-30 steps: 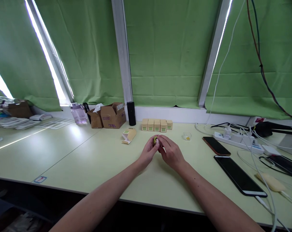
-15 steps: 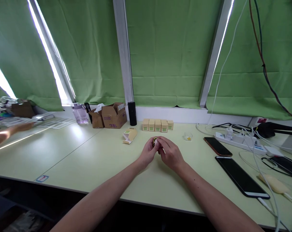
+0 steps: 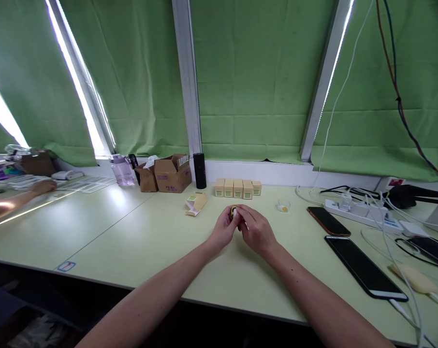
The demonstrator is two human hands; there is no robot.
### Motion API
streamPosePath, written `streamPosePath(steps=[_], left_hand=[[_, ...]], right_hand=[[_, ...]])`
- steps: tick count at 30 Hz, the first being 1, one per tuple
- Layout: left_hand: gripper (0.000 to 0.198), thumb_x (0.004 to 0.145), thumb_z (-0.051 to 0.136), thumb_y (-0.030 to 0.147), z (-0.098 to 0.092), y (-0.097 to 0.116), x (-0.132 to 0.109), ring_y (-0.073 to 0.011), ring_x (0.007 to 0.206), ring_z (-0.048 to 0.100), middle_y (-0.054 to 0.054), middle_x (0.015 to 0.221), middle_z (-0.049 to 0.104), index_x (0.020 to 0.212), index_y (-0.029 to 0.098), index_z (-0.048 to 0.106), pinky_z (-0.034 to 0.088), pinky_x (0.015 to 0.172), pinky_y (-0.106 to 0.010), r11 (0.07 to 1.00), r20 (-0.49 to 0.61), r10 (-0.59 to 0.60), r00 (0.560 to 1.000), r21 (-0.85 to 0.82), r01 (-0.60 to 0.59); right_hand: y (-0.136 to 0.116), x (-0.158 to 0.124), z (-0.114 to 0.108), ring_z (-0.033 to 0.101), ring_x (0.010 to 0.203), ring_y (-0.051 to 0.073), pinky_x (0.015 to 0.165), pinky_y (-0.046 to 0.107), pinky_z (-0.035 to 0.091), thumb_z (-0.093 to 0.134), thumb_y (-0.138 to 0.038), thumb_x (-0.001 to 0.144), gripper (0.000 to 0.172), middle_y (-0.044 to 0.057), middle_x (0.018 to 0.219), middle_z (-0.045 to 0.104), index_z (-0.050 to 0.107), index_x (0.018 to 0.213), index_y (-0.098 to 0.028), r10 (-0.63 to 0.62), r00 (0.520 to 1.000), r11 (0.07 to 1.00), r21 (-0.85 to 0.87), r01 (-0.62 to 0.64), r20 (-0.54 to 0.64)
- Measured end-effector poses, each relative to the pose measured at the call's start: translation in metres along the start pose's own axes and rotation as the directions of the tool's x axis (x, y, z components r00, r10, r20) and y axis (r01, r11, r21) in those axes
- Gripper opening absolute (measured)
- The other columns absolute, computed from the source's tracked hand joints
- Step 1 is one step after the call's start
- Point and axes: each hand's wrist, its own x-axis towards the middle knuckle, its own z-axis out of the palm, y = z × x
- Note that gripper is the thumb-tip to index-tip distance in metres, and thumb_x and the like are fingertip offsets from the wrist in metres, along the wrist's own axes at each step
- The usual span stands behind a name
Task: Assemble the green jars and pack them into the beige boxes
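A small round item (image 3: 234, 211), dark and yellow with something white at it, is held between my two hands over the table. My left hand (image 3: 223, 227) has its fingers and thumb closed on it from the left. From the right, my right hand (image 3: 255, 229) pinches at the same item, its fingertips touching those of my left hand. Beyond the hands stand several small tan boxes (image 3: 238, 188) with green labels. An opened tan box (image 3: 196, 203) lies to the left, and a small clear dish (image 3: 283, 206) with something yellow in it sits to the right.
Two phones (image 3: 366, 267) and a white power strip (image 3: 364, 214) with cables lie at right. Cardboard boxes (image 3: 172, 175), a black cylinder (image 3: 199, 171) and a purple bottle (image 3: 122, 170) stand at the back left. Another person's hand (image 3: 44, 187) rests over papers at far left.
The other person's hand at far left has moved slightly right. The view has shifted a little. My hands remain together on the small item.
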Motion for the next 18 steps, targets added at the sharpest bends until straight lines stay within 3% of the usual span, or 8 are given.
streamPosePath(steps=[18], left_hand=[[0.057,0.090,0.067,0.064,-0.0013,-0.0069,0.0013,-0.0154,0.083,0.059,-0.007,0.099,0.065,0.119,0.016,0.059,0.050,0.075,-0.029,0.997,-0.015,0.031,0.999,0.073,-0.030]], right_hand=[[0.0012,-0.0002,0.0016,0.073,0.113,0.026,0.095,0.041,0.064,0.052,-0.009,0.097,0.037,0.015,0.125,0.074,0.067,0.130,-0.017,0.001,1.000,1.000,-0.008,-0.001,0.015]])
